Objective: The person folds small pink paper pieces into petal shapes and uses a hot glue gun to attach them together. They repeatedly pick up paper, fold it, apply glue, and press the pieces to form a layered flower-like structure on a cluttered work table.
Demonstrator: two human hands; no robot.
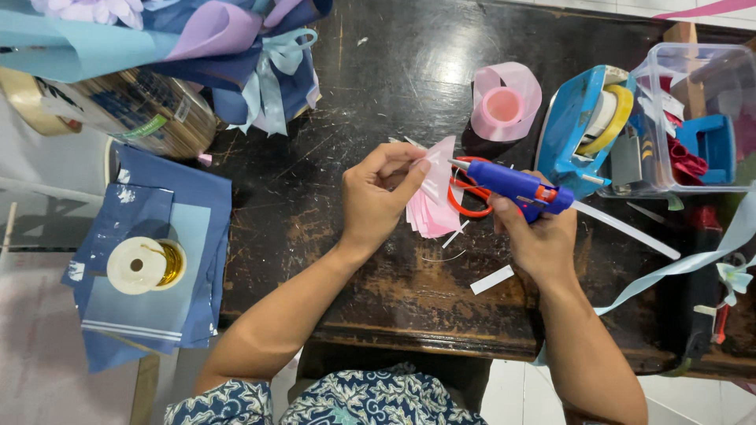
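My left hand (381, 193) pinches a small pink fabric petal (438, 175) above a stack of similar pink pieces (431, 214) on the dark wooden table (315, 220). My right hand (537, 240) grips a blue glue gun (516, 186) with a clear glue stick (626, 229) sticking out of its back. The gun's nozzle touches the petal. Orange-handled scissors (469, 196) lie under the gun, partly hidden.
A pink ribbon roll (504, 102) lies behind my hands. Right: a blue tape dispenser (587, 126) and a clear plastic box (697, 118). Left: blue wrapping sheets (150, 267) with a gold wire spool (146, 265), and a wrapped bouquet (236, 55). A light blue ribbon (677, 267) trails at right.
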